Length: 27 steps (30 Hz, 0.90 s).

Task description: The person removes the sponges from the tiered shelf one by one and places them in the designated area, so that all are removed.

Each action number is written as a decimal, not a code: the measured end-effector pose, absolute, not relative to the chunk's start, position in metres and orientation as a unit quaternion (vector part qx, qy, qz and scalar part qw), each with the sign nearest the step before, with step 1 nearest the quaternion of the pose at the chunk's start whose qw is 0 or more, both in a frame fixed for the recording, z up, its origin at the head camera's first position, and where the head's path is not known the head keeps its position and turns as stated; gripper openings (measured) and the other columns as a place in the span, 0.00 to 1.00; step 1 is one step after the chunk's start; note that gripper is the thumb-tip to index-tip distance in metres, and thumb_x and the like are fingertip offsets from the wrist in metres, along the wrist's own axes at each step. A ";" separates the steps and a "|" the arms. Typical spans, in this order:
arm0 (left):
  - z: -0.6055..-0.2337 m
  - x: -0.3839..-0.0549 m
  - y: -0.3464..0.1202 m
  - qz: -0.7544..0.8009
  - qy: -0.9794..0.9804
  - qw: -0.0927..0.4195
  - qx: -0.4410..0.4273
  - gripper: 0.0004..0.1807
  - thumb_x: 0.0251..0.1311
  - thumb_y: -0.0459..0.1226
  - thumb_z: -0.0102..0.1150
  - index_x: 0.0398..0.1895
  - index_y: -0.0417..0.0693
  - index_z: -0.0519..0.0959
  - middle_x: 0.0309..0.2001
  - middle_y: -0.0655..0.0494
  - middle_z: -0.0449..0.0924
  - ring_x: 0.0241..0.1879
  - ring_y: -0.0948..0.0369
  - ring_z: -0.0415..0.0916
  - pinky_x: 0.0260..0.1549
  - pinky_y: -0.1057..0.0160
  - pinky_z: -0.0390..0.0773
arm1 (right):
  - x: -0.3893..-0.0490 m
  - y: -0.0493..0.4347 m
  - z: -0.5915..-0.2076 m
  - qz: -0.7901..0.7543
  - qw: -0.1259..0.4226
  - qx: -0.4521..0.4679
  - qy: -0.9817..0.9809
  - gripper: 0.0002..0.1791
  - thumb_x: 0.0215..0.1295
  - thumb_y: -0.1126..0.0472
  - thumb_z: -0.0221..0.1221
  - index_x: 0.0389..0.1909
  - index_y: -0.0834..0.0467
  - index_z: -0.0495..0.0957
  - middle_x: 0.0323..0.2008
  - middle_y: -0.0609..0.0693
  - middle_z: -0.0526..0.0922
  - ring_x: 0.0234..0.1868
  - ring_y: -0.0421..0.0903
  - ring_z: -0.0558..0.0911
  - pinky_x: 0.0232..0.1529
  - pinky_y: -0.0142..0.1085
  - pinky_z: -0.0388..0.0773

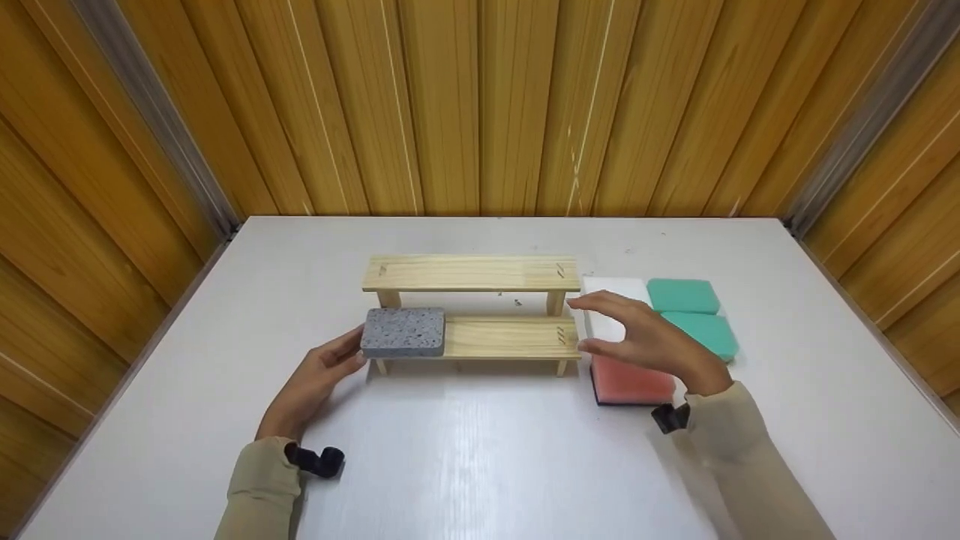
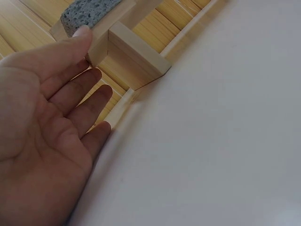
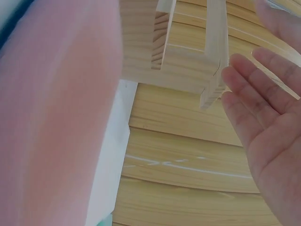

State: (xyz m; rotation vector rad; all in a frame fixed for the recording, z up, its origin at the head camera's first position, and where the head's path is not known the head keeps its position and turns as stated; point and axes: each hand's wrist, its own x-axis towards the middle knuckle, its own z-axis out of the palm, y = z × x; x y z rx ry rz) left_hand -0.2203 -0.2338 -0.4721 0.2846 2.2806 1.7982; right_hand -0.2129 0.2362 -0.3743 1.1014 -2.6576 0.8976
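Note:
A grey speckled sponge (image 1: pixel 403 331) lies flat on the left end of the lower step of a two-tier wooden stand (image 1: pixel 510 337). My left hand (image 1: pixel 319 379) is at that end, its thumb touching the sponge's front left corner. In the left wrist view its other fingers (image 2: pixel 89 96) are loosely extended beside the stand's leg (image 2: pixel 136 56). At the stand's right end my right hand (image 1: pixel 645 334) hovers, thumb and fingers spread apart, holding nothing. In the right wrist view its fingers (image 3: pixel 254 94) reach near the wooden end.
Right of the stand lie a white sponge (image 1: pixel 600 322), a red sponge (image 1: pixel 634 382) with a dark underside, and two green sponges (image 1: pixel 682 295), partly behind my right hand. Everything rests on a white table (image 1: pixel 480 465), with wood-patterned panels (image 1: pixel 442 105) behind.

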 end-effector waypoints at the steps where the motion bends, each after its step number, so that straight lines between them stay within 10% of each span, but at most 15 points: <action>1: -0.472 -0.220 -0.234 0.612 0.777 0.110 0.098 0.38 0.64 0.48 0.58 0.74 0.49 0.57 0.74 0.52 0.56 0.75 0.54 0.50 0.73 0.52 0.53 | -0.214 0.234 -0.373 0.298 0.063 0.368 -0.878 0.31 0.58 0.58 0.67 0.62 0.61 0.72 0.60 0.53 0.77 0.63 0.53 0.74 0.64 0.49 0.71; 27: -0.473 -0.219 -0.233 0.609 0.779 0.109 0.103 0.38 0.64 0.47 0.57 0.74 0.49 0.56 0.74 0.52 0.55 0.74 0.55 0.51 0.73 0.53 0.55 | -0.228 0.168 -0.367 0.308 -0.002 0.394 -0.866 0.32 0.64 0.52 0.62 0.66 0.60 0.68 0.66 0.56 0.71 0.69 0.56 0.67 0.69 0.53 0.64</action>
